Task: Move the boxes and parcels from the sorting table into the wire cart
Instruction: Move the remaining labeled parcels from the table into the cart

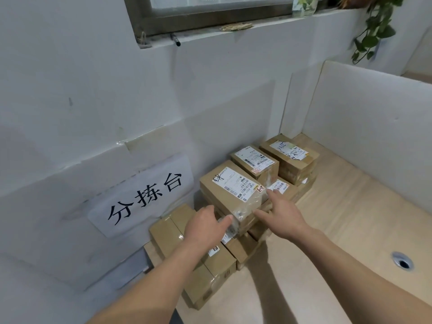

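Both hands reach for the top cardboard box [231,190], the one with a white shipping label and clear tape wrapped over its near end. It sits on top of the stack of boxes [201,253] piled on the wooden worktop [350,230] against the white wall, under the paper sign [142,195].

The left hand [205,226] has its fingers fairly straight, the forefinger touching the taped near corner. The right hand [284,212] is spread, fingers apart, its fingertips at the box's right edge just beside the label. Neither grip has closed on anything yet.

The box looks stiff and probably light to moderate in weight, judging by its size against the hands. The glossy tape at the near end is likely slippery, so the bare cardboard side faces ought to give the better hold: one palm on each long side, squeezing inward.

Its long axis runs away from the hands and toward the left, at a slant to the wall, with the short taped end nearest the person. It lies flat, label up.

Beyond the right hand sit two more labelled boxes [256,161] [289,153]. The wire cart is not in view.
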